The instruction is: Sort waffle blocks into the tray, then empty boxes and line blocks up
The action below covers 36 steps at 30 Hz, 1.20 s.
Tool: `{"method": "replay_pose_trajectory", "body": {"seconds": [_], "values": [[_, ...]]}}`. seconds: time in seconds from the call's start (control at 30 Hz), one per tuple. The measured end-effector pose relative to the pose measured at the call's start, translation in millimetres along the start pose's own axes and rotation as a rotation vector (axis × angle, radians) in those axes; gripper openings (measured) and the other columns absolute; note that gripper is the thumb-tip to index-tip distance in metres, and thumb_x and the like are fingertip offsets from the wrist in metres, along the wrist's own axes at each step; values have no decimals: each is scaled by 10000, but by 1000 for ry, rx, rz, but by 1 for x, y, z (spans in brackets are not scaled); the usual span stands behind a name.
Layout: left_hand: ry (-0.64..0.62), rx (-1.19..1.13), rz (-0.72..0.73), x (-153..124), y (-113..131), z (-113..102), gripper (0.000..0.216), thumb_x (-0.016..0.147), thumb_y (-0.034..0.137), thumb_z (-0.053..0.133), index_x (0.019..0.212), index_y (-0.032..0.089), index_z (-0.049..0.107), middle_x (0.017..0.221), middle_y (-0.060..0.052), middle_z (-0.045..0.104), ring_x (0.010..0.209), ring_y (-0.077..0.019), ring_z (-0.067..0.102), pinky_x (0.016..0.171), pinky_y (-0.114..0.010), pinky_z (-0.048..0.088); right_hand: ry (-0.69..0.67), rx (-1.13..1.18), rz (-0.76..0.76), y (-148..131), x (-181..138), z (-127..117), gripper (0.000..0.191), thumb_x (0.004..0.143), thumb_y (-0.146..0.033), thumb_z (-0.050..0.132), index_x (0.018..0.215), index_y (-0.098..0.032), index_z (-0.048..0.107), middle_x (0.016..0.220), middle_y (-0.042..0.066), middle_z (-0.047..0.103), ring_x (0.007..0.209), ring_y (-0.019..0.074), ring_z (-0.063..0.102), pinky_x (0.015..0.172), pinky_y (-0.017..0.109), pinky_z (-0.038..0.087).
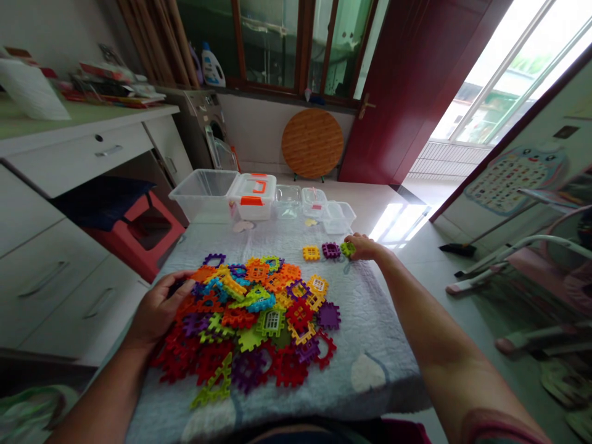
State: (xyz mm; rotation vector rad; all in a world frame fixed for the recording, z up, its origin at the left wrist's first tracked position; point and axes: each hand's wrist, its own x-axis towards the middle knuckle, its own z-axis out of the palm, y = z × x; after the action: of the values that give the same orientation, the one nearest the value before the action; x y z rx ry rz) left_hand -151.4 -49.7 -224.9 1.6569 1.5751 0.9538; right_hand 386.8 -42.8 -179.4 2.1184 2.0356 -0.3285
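Note:
A heap of flat plastic interlocking tiles [259, 314] in red, orange, yellow, green, purple and blue lies on a grey-blue cloth-covered table [370, 345]. My left hand [160, 308] rests on the heap's left edge, fingers curled over the tiles. Farther back, an orange tile [311, 253], a purple tile [331, 250] and a green tile [348, 248] lie in a row. My right hand [365, 246] reaches out to the green tile, fingers closed on it.
Clear plastic boxes stand at the table's far end: a large open bin [203, 194], a lidded case with an orange handle [253, 196] and smaller tubs [314, 203]. White drawers [55, 271] and a red stool [139, 231] are left. A chair [531, 265] stands right.

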Motion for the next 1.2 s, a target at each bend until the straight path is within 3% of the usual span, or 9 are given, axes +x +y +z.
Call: {"method": "replay_pose_trajectory", "body": {"seconds": [0.1, 0.23, 0.37, 0.47, 0.77, 0.87, 0.97, 1.07, 1.2], "values": [[12, 13, 21, 0, 2, 0, 481, 802, 598, 567, 1087, 221, 658, 1163, -80, 694, 1112, -311, 625, 1062, -413, 442, 85, 15, -29, -17, -5, -9, 769, 683, -253, 724, 1412, -245, 478, 1340, 146, 528, 1171, 354, 507, 937, 444, 428], [23, 33, 32, 0, 4, -1, 466, 797, 573, 577, 1076, 211, 668, 1159, -83, 694, 1110, -316, 626, 1063, -418, 438, 192, 37, -204, -66, -3, -12, 664, 732, -379, 729, 1357, -252, 543, 1348, 124, 541, 1198, 356, 473, 980, 464, 393], [16, 17, 27, 0, 2, -1, 489, 796, 581, 574, 1095, 203, 661, 1177, -82, 692, 1108, -301, 627, 1061, -411, 439, 151, -32, -285, -109, 7, -5, 521, 731, -446, 744, 1207, -259, 647, 1265, 104, 595, 1160, 336, 484, 964, 449, 377], [18, 18, 30, 0, -1, -1, 497, 786, 591, 576, 1092, 209, 661, 1170, -61, 691, 1114, -283, 624, 1073, -401, 429, 99, -65, -263, -120, 15, -4, 369, 745, -420, 723, 1067, -241, 702, 1188, 106, 624, 1127, 323, 506, 925, 417, 388], [14, 9, 38, 2, -5, 0, 487, 801, 593, 576, 1097, 215, 660, 1170, -60, 690, 1125, -279, 623, 1076, -394, 427, 81, -55, -241, -117, 27, -8, 471, 723, -415, 740, 1141, -207, 676, 1220, 129, 621, 1140, 345, 523, 929, 433, 411], [18, 13, 44, 1, -3, 0, 482, 796, 592, 577, 1087, 217, 662, 1168, -60, 690, 1130, -281, 620, 1082, -400, 421, 141, 29, -226, -98, 22, -13, 624, 743, -414, 725, 1316, -219, 574, 1334, 118, 572, 1190, 326, 508, 975, 424, 413], [19, 16, 41, 0, 1, 0, 481, 794, 591, 574, 1082, 217, 662, 1170, -60, 689, 1122, -279, 625, 1073, -390, 431, 242, 142, -192, -68, 15, -17, 610, 790, -335, 662, 1368, -199, 527, 1359, 123, 556, 1219, 294, 504, 1010, 396, 412], [22, 24, 37, 0, 3, 0, 487, 783, 586, 578, 1074, 205, 666, 1167, -64, 691, 1112, -282, 629, 1065, -382, 439, 192, 126, -163, -49, 8, -15, 636, 752, -323, 690, 1358, -194, 543, 1358, 135, 557, 1239, 323, 488, 1026, 424, 400], [20, 32, 31, 0, 4, 0, 495, 780, 580, 585, 1076, 191, 666, 1164, -78, 691, 1116, -296, 625, 1075, -396, 428, 94, 31, -139, -51, 8, -5, 704, 678, -330, 738, 1349, -241, 545, 1358, 122, 557, 1222, 364, 479, 967, 456, 415]]}}
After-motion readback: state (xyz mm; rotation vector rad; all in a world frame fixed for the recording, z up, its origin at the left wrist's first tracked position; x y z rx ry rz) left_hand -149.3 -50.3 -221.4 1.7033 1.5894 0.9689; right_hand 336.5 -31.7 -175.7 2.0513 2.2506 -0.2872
